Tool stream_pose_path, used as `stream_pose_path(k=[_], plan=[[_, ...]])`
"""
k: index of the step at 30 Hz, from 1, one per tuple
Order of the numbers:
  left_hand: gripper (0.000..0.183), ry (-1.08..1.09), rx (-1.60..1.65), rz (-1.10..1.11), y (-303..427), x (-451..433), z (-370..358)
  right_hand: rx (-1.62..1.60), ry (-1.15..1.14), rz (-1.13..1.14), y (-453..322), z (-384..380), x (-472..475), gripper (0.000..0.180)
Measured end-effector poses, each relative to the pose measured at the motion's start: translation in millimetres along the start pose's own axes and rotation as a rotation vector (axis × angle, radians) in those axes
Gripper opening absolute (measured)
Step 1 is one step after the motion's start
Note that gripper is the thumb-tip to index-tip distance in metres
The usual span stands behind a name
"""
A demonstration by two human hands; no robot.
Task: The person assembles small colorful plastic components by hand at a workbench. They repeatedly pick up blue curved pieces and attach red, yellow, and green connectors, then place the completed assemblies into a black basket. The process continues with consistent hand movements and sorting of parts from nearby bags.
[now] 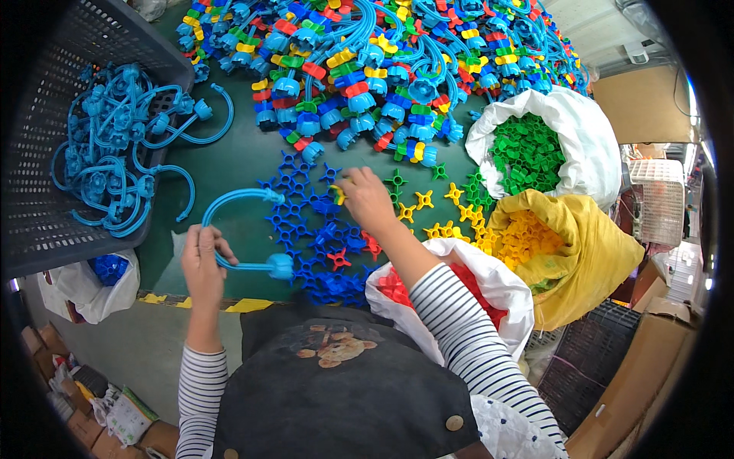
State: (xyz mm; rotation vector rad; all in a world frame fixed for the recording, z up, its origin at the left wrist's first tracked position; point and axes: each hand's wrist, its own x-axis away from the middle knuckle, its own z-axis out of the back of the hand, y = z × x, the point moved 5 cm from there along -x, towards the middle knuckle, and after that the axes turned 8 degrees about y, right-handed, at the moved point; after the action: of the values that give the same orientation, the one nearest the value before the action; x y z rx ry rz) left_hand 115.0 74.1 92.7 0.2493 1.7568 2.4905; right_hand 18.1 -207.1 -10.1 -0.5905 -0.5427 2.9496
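My left hand grips a light-blue curved plastic piece, bent like a hook, with a flower-shaped cup at its lower end. The other end is bare and points right. My right hand pinches small yellow and green plastic pieces, partly hidden by the fingers. Under and left of that hand spread many dark-blue star-shaped plastic rings. A few red star rings lie among them. Yellow star rings and green star rings lie to its right.
Blue curved pieces fill a grey plastic crate at left. Across the green table's far side is a heap of pieces strung with coloured rings. Open sacks stand right: green rings, yellow rings, red rings.
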Motion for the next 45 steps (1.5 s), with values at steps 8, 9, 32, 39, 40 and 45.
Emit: stream_pose_path(k=[8,9,32,39,40,45], plan=[[0.033,-0.085,0.507,0.782,-76,35,-76,0.033,-0.088,-0.058,-4,-7,-10,0.028],[0.032,-0.062,0.541,0.84,-82,37,-84,-0.088,-0.039,-0.146,-1,0,-6,0.03],[0.03,-0.331,0.701,1.097,-104,68,-92,-0.2,-0.281,0.114,-65,26,74,0.041],[0.031,-0.242,0.636,1.036,-96,64,-89,-0.498,0.18,-0.403,-50,51,34,0.03],[0.031,-0.262,0.607,1.002,-90,65,-92,-0.553,0.199,-0.393,-51,53,24,0.03],[0.033,-0.268,0.229,0.439,-51,47,-95,-0.589,0.169,-0.328,-62,59,-12,0.032]])
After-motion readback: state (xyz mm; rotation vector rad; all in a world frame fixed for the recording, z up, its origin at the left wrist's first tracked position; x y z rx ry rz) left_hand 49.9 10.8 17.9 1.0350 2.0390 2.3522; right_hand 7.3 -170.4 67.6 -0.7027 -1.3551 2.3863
